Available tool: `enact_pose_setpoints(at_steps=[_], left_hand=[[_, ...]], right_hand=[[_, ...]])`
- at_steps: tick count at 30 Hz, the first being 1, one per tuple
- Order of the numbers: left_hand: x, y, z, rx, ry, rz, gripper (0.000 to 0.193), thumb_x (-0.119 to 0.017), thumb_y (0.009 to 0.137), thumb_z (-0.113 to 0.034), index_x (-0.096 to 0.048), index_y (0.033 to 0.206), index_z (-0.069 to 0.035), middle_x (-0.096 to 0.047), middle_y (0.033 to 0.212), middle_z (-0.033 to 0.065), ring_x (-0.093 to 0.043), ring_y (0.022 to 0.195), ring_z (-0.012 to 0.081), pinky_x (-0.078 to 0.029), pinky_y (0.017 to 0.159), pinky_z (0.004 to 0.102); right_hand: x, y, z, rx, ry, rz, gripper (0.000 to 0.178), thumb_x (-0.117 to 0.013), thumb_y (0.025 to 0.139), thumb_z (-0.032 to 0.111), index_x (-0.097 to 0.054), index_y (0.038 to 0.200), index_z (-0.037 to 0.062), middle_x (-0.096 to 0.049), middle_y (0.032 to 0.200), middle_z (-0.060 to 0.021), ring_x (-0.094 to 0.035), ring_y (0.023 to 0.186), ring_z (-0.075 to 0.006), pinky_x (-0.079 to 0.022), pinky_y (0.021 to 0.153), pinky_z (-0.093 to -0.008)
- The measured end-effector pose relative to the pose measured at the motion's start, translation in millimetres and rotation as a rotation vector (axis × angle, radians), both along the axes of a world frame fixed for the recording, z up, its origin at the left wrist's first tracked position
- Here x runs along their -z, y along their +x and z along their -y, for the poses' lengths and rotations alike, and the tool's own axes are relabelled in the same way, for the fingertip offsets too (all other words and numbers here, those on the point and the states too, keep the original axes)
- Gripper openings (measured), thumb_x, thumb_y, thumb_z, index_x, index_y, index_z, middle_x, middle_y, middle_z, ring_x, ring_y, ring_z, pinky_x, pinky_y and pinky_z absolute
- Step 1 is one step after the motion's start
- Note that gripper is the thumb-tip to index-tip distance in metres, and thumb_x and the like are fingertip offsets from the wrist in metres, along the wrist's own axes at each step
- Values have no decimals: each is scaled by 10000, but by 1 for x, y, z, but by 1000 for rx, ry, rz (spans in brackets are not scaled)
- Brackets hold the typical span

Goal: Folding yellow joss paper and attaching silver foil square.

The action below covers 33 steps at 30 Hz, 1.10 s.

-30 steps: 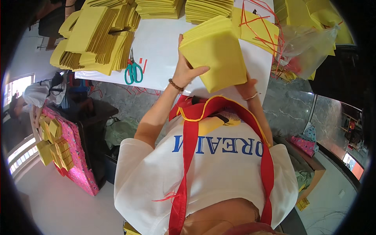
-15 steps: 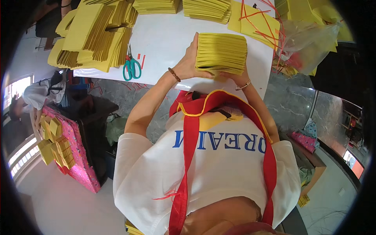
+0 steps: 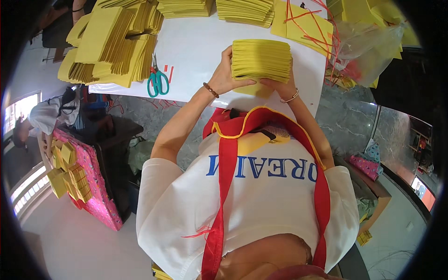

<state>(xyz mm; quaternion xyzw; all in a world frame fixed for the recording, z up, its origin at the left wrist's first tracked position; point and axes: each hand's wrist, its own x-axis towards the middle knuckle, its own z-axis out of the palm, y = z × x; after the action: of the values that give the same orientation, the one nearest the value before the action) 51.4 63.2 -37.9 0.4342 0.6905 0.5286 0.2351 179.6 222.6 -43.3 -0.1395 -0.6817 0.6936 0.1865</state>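
Observation:
Between both hands is a thick stack of yellow paper [image 3: 261, 59], its many layered edges facing up toward me. My left hand [image 3: 227, 77] is wrapped round its left side, thumb along the near edge. Round the near right corner closes my right hand [image 3: 283, 87], its thumb also on the near edge and its other fingers largely hidden behind the stack. Below the stack, a flat yellow sheet [image 3: 254, 91] shows on the white tabletop [image 3: 191, 51]; whether it is joined to the stack I cannot tell.
Teal-handled scissors [image 3: 158, 83] lie left of my hands near small red strips. Piles of yellow paper [image 3: 105, 44] fill the table's far left, with more stacks [image 3: 245, 11] along the back. At the right are red strings [image 3: 308, 32] and a clear plastic bag [image 3: 368, 51]. Another person [image 3: 46, 114] is at the left.
The stack has shifted slightly left, and its near edge has lifted. Both thumbs now show along that edge, and more of the yellow sheet below is visible.

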Motion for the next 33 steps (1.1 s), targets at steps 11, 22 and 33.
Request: enact_pose_setpoints(at_steps=[11,22,33], left_hand=[[-25,-13,-1,2,207,-177,933,-635,773,-398,-52,1383,-2,-286,1387,189,-271,1294,303,-189,1066,387],[-121,-15,-20,121,-149,-910,870,-507,738,-645,-306,1331,-41,-358,1310,245,-325,1235,371,-201,989,549],[-130,20,-30,266,-478,-973,1024,-763,568,-409,-217,1397,-158,-475,1078,114,-491,938,278,-376,784,390]], right_hand=[[-4,2,-1,-20,60,-38,945,-840,533,61,-229,1253,64,-438,1179,-94,-468,1094,-197,-425,927,-337],[3,3,-4,-54,38,-52,985,-846,545,125,-192,1278,48,-396,1234,-117,-421,1156,-211,-394,961,-359],[20,2,-11,-108,228,-54,945,-833,575,200,-214,1271,45,-396,1234,-128,-420,1155,-223,-396,954,-370]])
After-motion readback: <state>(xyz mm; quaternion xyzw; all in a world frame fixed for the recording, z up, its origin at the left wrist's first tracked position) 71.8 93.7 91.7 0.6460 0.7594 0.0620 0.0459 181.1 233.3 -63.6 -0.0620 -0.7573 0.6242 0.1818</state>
